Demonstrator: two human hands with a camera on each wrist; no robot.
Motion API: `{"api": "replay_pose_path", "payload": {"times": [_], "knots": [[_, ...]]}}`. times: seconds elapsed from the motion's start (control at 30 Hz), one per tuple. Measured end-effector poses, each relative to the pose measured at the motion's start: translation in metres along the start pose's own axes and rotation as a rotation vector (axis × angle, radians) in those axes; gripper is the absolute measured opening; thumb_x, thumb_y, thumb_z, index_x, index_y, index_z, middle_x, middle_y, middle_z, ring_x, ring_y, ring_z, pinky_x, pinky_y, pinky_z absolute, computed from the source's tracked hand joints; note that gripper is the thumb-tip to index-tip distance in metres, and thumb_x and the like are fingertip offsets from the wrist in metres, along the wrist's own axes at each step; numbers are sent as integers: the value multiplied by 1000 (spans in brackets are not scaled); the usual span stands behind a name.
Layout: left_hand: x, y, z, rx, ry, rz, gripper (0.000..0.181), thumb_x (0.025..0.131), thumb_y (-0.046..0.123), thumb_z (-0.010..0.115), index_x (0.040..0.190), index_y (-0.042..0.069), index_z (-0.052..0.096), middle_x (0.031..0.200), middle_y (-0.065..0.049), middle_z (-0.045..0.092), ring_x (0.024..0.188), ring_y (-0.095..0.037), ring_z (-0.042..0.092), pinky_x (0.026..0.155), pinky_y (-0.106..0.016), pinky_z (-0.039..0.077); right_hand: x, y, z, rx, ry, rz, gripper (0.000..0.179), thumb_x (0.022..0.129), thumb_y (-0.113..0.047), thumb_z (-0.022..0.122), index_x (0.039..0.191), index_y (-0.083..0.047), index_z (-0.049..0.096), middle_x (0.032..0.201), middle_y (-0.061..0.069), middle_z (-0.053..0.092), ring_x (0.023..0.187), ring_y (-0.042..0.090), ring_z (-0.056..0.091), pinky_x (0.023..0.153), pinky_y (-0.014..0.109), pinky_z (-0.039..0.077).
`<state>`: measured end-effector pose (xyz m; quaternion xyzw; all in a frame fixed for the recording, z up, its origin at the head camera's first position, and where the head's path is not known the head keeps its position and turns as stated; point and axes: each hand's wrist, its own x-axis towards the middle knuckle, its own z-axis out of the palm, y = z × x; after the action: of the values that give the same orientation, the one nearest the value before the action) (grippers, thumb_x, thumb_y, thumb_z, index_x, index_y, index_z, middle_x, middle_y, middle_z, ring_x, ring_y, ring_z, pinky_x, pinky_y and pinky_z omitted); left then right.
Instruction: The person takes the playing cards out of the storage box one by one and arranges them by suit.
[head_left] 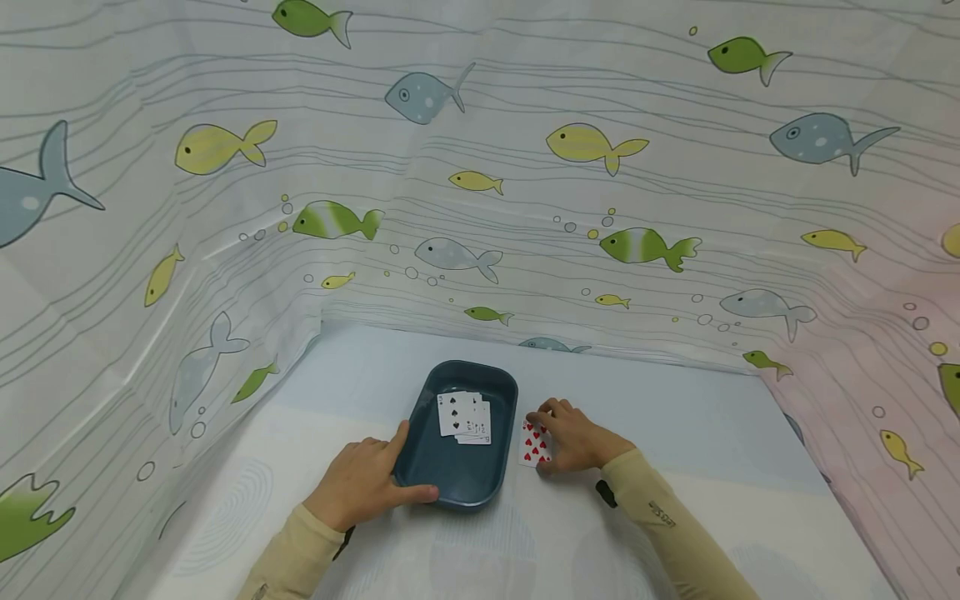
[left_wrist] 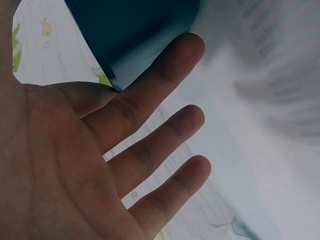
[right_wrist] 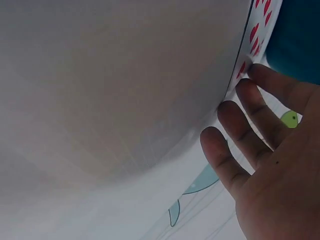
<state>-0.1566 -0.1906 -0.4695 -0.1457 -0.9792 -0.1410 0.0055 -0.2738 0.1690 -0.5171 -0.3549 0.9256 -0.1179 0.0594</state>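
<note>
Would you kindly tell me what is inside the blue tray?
The tray holds an overlapping pile of playing cards; the leftmost shows black spades. Other cards are partly covered, so I cannot tell how many there are, and the pile hides the floor beneath it.

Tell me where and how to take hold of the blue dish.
Best by its two long walls, I'd judge, from left and right: the blue dish stands upright, longer than wide, so opposite holds should keep it level under the playing cards. The hearts card is close on the right, so mind that side.
</note>
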Motion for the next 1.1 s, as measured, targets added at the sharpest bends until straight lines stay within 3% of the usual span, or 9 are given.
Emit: {"api": "replay_pose_path", "payload": {"times": [0.57, 0.87, 1.1], "knots": [[1, -2, 2, -11, 7, -10, 124, 69, 88, 64, 149, -5, 45, 109, -19, 72, 96, -30, 68, 83, -47, 52, 1, -1, 0, 15, 2, -1, 75, 76, -40, 79, 141, -12, 56, 129, 9, 51, 111, 24, 47, 93, 46, 43], [2, -3, 2, 3, 9, -1, 125, 68, 88, 64, 148, -6, 45, 109, -18, 73, 99, -31, 68, 87, -50, 51, 6, -7, -18, 89, 26, 89, 78, 83, -40, 78, 150, -11, 49, 136, 6, 51, 123, 21, 48, 102, 46, 45], [0, -2, 1, 20, 22, 3, 127, 66, 90, 63, 148, -5, 47, 104, -17, 73, 95, -30, 68, 84, -48, 52, 10, -10, -31, 104, 101, 55, 75, 87, -44, 73, 150, -12, 48, 135, 6, 52, 123, 21, 49, 101, 45, 46]]}}
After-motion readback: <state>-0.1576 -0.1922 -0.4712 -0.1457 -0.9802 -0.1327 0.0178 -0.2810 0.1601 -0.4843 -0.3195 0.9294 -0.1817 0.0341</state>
